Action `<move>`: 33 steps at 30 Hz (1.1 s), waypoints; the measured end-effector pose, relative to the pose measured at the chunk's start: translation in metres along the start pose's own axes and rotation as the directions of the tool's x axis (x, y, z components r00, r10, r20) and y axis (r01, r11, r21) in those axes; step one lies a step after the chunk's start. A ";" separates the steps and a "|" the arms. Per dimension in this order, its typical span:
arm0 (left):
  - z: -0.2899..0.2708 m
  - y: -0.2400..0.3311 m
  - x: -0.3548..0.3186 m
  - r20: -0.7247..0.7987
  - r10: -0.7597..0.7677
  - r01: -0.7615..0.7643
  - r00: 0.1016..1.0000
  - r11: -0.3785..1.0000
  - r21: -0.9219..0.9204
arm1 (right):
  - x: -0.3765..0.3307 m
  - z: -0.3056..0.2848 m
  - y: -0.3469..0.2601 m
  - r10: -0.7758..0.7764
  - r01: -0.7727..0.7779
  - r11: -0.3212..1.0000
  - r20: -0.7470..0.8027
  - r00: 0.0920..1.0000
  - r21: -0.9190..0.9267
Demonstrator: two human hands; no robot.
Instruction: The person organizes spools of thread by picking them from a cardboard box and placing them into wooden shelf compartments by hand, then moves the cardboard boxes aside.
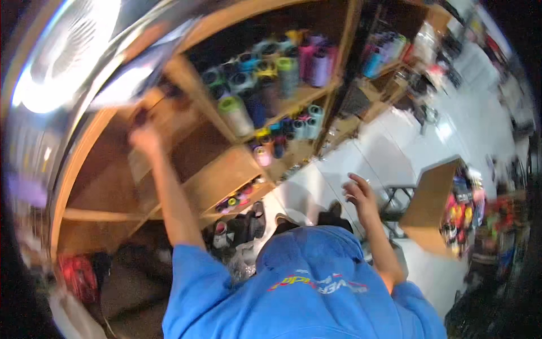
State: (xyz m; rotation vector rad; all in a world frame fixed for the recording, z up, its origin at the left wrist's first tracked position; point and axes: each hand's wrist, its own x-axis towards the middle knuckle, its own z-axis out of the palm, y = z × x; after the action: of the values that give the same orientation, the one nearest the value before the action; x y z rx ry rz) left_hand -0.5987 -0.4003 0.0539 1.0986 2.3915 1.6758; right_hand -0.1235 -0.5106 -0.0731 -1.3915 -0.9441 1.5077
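My left arm reaches up into a wooden shelf compartment (195, 127) at the left. Motion smears my left hand (147, 138), and its fingers do not show clearly. Just beyond it is a small dark shape (140, 117); whether the hand touches or holds it I cannot make out. My right hand (361, 195) hangs over the white tiled floor (384, 152), fingers apart and nothing in them. To the right of my left hand, thread cones (234, 116) of many colours stand in the neighbouring compartment.
Smaller spools (307, 121) fill a lower shelf, and more lie in a low bin (240, 195). A box (432, 209) of colourful items stands right of my right hand beside a dark metal stand (398, 198). A fan (68, 51) is at upper left, a red bag (79, 277) at lower left.
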 end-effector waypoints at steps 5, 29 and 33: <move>-0.029 0.033 -0.164 -0.121 0.230 -0.259 0.966 0.890 -0.375 | 0.015 -0.031 -0.013 -0.116 0.116 0.993 0.021 0.993 -0.007; 0.230 0.247 -0.468 0.796 0.561 0.319 0.228 0.729 -0.605 | -0.068 -0.555 -0.041 -0.456 -0.691 0.434 -0.803 0.384 -0.578; 0.236 0.240 -0.466 0.817 0.543 0.300 0.193 0.761 -0.576 | -0.064 -0.558 -0.039 -0.411 -0.717 0.446 -0.834 0.367 -0.535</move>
State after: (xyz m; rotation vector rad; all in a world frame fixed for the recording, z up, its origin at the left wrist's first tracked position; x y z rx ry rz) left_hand -0.0280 -0.4225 -0.0151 1.5225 0.7450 0.9658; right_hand 0.4369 -0.5679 -0.0668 -2.7834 -0.7382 -0.1699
